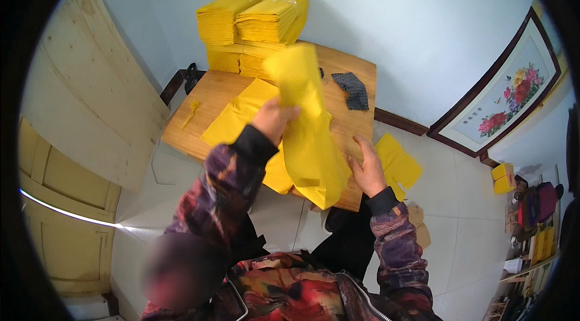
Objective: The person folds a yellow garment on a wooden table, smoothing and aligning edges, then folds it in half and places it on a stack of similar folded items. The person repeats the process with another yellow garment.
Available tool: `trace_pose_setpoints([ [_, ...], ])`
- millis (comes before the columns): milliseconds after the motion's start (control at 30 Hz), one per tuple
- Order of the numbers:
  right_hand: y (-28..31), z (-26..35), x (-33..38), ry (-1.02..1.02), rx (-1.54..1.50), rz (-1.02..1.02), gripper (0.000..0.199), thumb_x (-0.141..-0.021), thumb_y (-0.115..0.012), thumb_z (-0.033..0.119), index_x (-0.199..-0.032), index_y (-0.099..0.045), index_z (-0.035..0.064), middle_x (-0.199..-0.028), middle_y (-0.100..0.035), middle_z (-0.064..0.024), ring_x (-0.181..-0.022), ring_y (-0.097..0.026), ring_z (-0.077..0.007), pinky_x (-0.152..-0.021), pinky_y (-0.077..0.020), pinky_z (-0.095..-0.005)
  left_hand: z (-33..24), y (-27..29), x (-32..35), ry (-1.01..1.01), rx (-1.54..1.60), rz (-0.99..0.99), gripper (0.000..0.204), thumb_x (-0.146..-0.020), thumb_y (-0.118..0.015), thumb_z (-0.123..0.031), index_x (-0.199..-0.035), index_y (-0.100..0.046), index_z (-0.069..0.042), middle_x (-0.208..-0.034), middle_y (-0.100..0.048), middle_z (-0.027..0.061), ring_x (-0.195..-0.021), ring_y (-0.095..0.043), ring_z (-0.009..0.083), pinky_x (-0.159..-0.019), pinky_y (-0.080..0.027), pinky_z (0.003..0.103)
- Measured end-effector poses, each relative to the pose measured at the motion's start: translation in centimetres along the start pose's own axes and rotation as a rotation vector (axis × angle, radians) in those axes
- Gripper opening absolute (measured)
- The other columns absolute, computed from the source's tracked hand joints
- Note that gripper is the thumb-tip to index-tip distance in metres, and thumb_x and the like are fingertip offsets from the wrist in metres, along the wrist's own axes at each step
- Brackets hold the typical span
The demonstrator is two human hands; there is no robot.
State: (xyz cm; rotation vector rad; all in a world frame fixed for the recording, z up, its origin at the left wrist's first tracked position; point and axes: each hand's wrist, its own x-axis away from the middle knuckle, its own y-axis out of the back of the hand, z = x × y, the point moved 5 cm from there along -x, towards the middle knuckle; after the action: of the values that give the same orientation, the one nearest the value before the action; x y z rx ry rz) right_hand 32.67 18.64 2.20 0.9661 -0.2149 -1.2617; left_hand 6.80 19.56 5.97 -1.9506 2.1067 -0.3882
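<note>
My left hand [275, 120] grips a long yellow cloth sheet [308, 133] by its left edge. The sheet is raised over the wooden table and hangs down toward the near edge, folded or bent along its length. To the right of it is my right hand [367, 167], fingers and thumb apart, holding nothing; whether a fingertip touches the cloth I cannot tell. Beneath the raised sheet, more flat yellow cloth [238, 111] lies on the table [193, 130], partly hidden by my left hand and sleeve.
Tied stacks of folded yellow cloth [272, 19] stand at the table's back. A dark grey patterned cloth [351, 90] lies at the right and a yellow scrap [191, 114] at the left. More yellow cloth [397, 164] is beyond the right edge. A wooden board [90, 79] leans left.
</note>
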Motion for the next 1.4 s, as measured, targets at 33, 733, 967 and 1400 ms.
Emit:
trace_pose_setpoints([
  [33,0.7,1.0,-0.2,0.001,-0.021,-0.011,0.051,-0.085,-0.065,0.005,-0.132,-0.048,-0.0015,-0.134,-0.051,-0.0224,-0.126,-0.047,-0.039,-0.105,-0.0395,-0.041,-4.0,-1.7,-0.3,-0.156,-0.318,0.047,0.024,-0.095,-0.055,-0.009,-0.116,-0.059,0.002,-0.105,-0.067,0.0087,-0.09,-0.066,0.0199,-0.082,-0.054,0.032],
  [733,-5.8,-9.8,5.8,-0.815,-1.331,-0.125,0.044,-0.1,-0.047,0.011,-0.141,-0.038,-0.0012,-0.136,-0.051,-0.0176,-0.118,-0.056,-0.0267,-0.095,-0.0477,-0.0342,12.5,-3.9,6.6,-0.376,-1.956,0.369,0.031,-0.081,-0.059,-0.019,-0.111,-0.059,-0.009,-0.089,-0.061,0.0082,-0.076,-0.062,0.0278,-0.061,-0.048,0.04],
  [967,-2.1,-2.7,6.8,-0.119,-0.159,0.046,0.054,-0.085,-0.066,0.014,-0.134,-0.047,0.0015,-0.138,-0.049,-0.0163,-0.128,-0.047,-0.0344,-0.105,-0.0384,-0.0424,14.5,-3.2,7.4,-0.474,-1.916,0.274,0.033,-0.081,-0.059,-0.018,-0.111,-0.06,-0.006,-0.094,-0.061,0.0077,-0.084,-0.06,0.0256,-0.067,-0.047,0.039],
  [1400,-7.7,0.3,6.9,0.172,0.279,0.376,0.053,-0.076,-0.07,0.007,-0.126,-0.056,0.0039,-0.139,-0.05,-0.0101,-0.132,-0.044,-0.0277,-0.106,-0.0362,-0.0407,11.2,2.6,8.6,-0.63,-1.85,0.04,0.02,-0.082,-0.056,-0.018,-0.1,-0.06,-0.01,-0.1,-0.063,0.0029,-0.103,-0.059,0.0242,-0.088,-0.045,0.041],
])
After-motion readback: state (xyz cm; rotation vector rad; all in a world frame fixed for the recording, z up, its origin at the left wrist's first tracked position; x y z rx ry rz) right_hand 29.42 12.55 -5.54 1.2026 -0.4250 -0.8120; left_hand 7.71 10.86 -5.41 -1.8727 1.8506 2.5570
